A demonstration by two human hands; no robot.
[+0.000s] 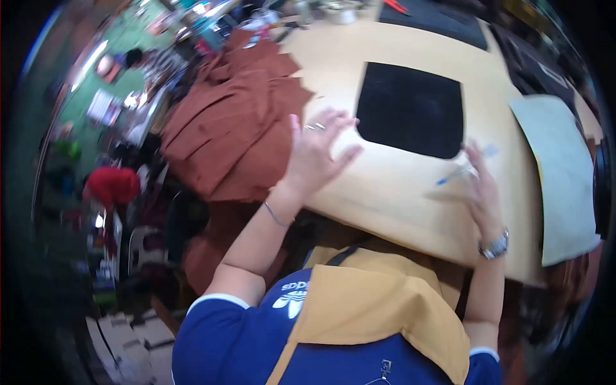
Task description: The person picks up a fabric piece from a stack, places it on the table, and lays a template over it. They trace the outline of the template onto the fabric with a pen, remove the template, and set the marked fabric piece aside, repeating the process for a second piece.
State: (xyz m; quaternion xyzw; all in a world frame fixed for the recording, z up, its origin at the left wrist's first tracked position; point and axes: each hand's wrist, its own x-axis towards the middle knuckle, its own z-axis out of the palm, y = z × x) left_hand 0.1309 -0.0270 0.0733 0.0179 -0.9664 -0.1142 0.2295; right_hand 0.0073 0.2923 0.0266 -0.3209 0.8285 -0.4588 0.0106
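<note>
My left hand (317, 154) is raised with its fingers spread and nothing in it, between a pile of brown cut pieces and a black panel (410, 109). The panel looks like leather or cloth, lies flat on the table and has rounded near corners. Close to its near right corner, my right hand (480, 189) holds what looks like a pen (443, 181) with a clear barrel and blue ends. Motion blur softens the fingers and the pen. The brown pieces (237, 122) lie stacked and fanned out at the table's left side.
The pale wooden table (385, 205) has a curved near edge in front of my body. A light grey-green sheet (561, 179) hangs over its right edge. At the far side lie a dark sheet (436, 22) and a red-handled tool (396, 6). A person in red (114, 186) is off to the left.
</note>
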